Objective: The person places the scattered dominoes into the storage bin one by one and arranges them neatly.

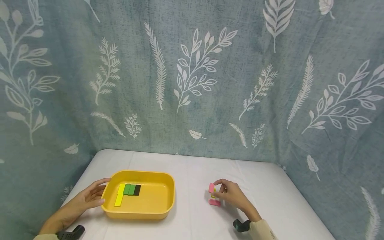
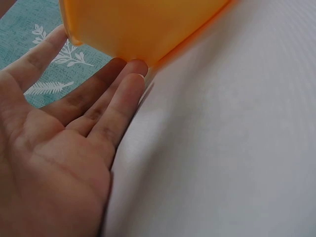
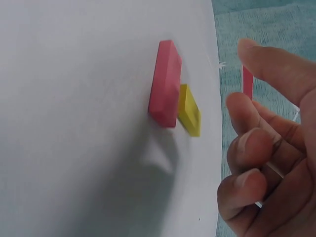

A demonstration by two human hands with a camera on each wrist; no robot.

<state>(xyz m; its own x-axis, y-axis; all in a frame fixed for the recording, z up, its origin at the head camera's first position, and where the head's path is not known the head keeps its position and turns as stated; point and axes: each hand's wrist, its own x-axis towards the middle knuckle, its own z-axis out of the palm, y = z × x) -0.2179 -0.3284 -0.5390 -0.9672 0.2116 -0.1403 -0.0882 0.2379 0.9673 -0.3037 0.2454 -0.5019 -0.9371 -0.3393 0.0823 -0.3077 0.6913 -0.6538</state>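
My right hand (image 1: 233,194) pinches a pink block (image 1: 211,187) between thumb and index finger, raised off the white table. Below it on the tabletop lie another pink block (image 3: 167,89) and a yellow block (image 3: 188,111), close beside each other. At the left end of a yellow-orange tray (image 1: 156,201), my left hand (image 1: 85,200) touches the outer wall with fairly straight fingers. Inside the tray, toward its left side, are two yellow blocks (image 1: 118,200), two green blocks (image 1: 127,189) and a black block (image 1: 137,190), set edge to edge in an L shape.
A white cloth covers the table (image 1: 192,186). Behind and at both sides hangs a blue-green curtain (image 1: 210,126) with white leaf prints. Dark devices sit at the left wrist (image 1: 71,233) and the right wrist (image 1: 241,225).
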